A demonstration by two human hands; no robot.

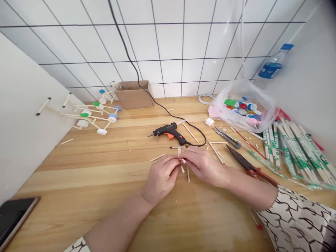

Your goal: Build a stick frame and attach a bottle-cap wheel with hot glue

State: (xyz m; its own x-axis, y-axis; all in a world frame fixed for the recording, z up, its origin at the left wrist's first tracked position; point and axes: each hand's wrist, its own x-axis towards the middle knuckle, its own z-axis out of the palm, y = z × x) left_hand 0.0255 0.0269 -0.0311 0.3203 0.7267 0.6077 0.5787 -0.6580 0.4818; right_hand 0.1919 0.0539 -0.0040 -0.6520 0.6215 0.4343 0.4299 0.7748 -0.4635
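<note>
Slim, pale wooden stick point(183, 161) is being pinched by both nearly closed hands point(161, 176); coloured-cap-wheeled wooden frames point(112, 118) are standing seemingly finished, this stick carrying no caps.

Both hands point(161, 176) point(206, 164) close together, curled
</note>
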